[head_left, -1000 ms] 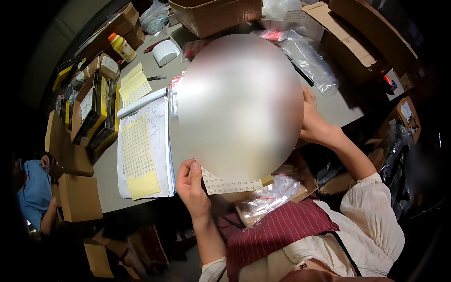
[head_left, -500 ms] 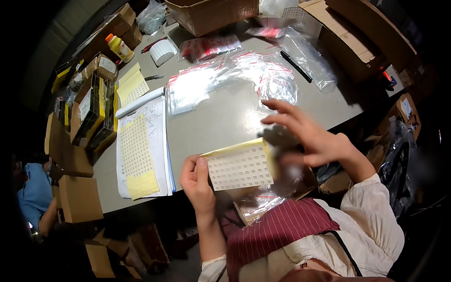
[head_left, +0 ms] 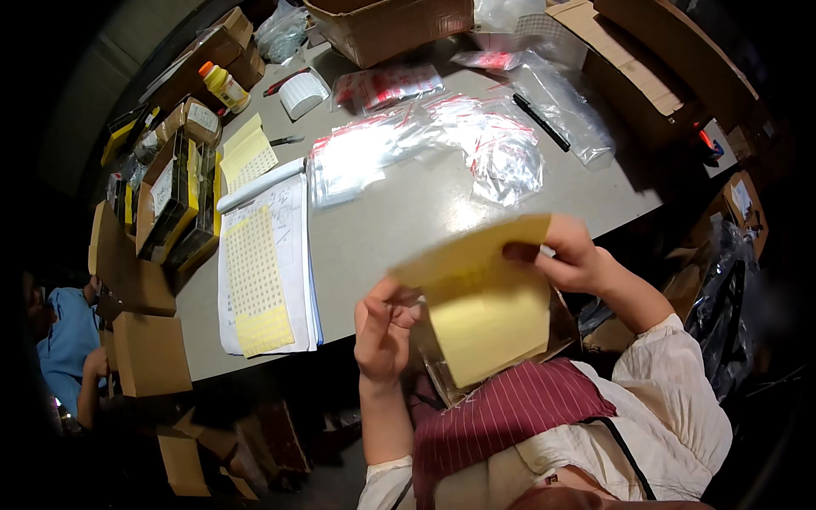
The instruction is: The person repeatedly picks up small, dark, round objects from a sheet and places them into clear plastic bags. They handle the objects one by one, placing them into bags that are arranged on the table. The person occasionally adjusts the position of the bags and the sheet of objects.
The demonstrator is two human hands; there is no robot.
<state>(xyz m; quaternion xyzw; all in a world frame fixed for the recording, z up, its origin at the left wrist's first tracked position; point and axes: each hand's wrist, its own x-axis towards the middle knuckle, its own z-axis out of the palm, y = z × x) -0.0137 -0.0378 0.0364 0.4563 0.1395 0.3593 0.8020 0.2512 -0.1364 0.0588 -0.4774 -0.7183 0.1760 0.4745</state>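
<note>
A sheet of small labels hangs bent in front of me, its plain yellow backing now showing. My right hand grips its upper right corner between thumb and fingers. At the upper left end my left hand is closed, its fingers curled against the sheet's edge; the exact grip is partly hidden. Behind the sheet, close to my lap, is an open carton, mostly covered. Left of my hands, another yellow label sheet lies on a stack of papers.
Clear zip bags with red edges spread over the grey table. A black marker lies right of them. Cardboard boxes stand at the back, with more at the left. A yellow bottle has an orange cap. A person in blue is far left.
The label sheet has turned from its printed face to its yellow backing and bent. My right hand, empty before, has come down onto its right corner. My left hand's fingers have shifted along the edge.
</note>
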